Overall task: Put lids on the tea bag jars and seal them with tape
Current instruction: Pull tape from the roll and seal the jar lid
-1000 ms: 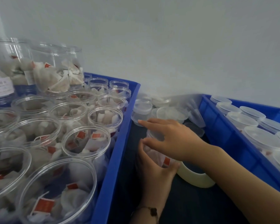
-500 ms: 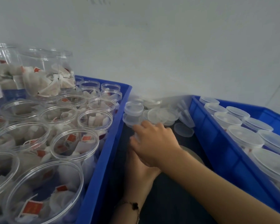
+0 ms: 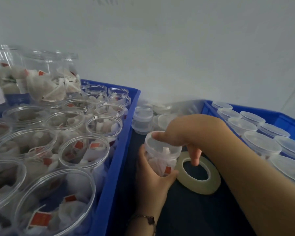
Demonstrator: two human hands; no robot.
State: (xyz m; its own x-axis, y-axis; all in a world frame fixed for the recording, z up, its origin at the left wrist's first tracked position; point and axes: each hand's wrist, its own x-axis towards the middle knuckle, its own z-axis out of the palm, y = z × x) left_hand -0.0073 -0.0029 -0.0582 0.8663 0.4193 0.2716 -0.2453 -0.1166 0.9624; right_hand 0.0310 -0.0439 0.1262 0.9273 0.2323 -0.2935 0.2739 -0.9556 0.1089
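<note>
Crates (image 3: 119, 150) of blue plastic flank the dark desk (image 3: 194, 218). Tape roll (image 3: 197, 176), hidden half a second ago, lies exposed. Jar (image 3: 160, 160) sits in the left hand's (image 3: 152, 181) curled grip; right hand (image 3: 182, 132) pinches its lid (image 3: 160, 143), now seated, so taping follows. No label is legible.

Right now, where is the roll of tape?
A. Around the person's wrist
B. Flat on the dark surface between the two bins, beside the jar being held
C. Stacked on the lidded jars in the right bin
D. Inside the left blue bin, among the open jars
B: the roll of tape lies flat on the dark surface between the bins, beside the jar held by the left hand.
</note>
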